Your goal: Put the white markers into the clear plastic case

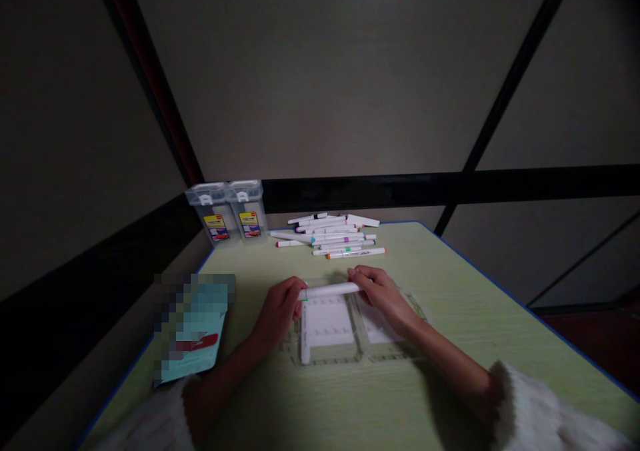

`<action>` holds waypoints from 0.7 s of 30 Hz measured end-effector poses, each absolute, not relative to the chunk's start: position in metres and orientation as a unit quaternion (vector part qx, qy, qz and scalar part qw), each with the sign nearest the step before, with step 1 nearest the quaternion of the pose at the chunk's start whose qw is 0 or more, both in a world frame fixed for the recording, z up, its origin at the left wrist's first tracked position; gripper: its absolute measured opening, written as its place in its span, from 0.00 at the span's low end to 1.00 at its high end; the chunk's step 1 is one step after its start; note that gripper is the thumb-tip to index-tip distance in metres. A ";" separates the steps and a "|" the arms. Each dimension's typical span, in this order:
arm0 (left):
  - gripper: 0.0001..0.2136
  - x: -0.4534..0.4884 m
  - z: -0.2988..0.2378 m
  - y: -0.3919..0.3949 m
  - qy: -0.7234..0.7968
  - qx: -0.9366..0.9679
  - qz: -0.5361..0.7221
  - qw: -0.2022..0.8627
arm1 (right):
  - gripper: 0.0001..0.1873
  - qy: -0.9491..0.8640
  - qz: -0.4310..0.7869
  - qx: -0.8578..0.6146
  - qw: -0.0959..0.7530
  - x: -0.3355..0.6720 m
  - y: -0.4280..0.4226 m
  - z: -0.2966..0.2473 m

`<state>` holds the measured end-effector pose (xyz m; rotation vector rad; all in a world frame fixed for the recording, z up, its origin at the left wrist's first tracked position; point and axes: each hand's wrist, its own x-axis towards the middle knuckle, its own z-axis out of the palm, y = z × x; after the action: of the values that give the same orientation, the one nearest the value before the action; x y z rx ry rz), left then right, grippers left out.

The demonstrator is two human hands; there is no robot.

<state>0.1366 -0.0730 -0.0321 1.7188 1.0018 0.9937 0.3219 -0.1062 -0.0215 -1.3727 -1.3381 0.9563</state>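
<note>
I hold a white marker (329,291) level between both hands, just above an open clear plastic case (330,356) lying flat on the green table (450,284). My left hand (280,310) pinches the marker's left end, where a green tip shows. My right hand (381,292) grips its right end. One white marker (305,338) lies along the left side of the case's left tray. A pile of several white markers (333,236) with coloured caps rests farther back on the table.
Two clear lidded boxes (227,211) with yellow labels stand at the table's back left corner. A teal packet (193,328) lies at the left edge. Dark wall rails run behind the table, whose blue edge slants away on the right.
</note>
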 end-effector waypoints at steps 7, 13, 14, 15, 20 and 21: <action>0.13 0.136 -0.034 -0.072 0.398 0.700 0.405 0.433 | 0.16 -0.554 0.386 -0.562 0.478 0.323 -0.105 -0.023; 0.14 0.135 -0.032 -0.074 0.402 0.705 0.398 0.428 | 0.16 -0.566 0.372 -0.562 0.476 0.323 -0.106 -0.021; 0.14 0.135 -0.032 -0.073 0.402 0.704 0.399 0.428 | 0.17 -0.566 0.371 -0.562 0.475 0.323 -0.106 -0.021; 0.14 0.135 -0.033 -0.073 0.401 0.704 0.400 0.429 | 0.17 -0.565 0.371 -0.563 0.475 0.323 -0.106 -0.021; 0.13 0.136 -0.034 -0.073 0.397 0.702 0.403 0.433 | 0.16 -0.559 0.380 -0.567 0.471 0.323 -0.105 -0.021; 0.13 0.136 -0.034 -0.073 0.396 0.701 0.404 0.434 | 0.16 -0.560 0.381 -0.567 0.470 0.323 -0.105 -0.020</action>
<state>0.1362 -0.0726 -0.0342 1.7470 0.9869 1.0054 0.3226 -0.1049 -0.0205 -1.3885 -1.3712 0.9337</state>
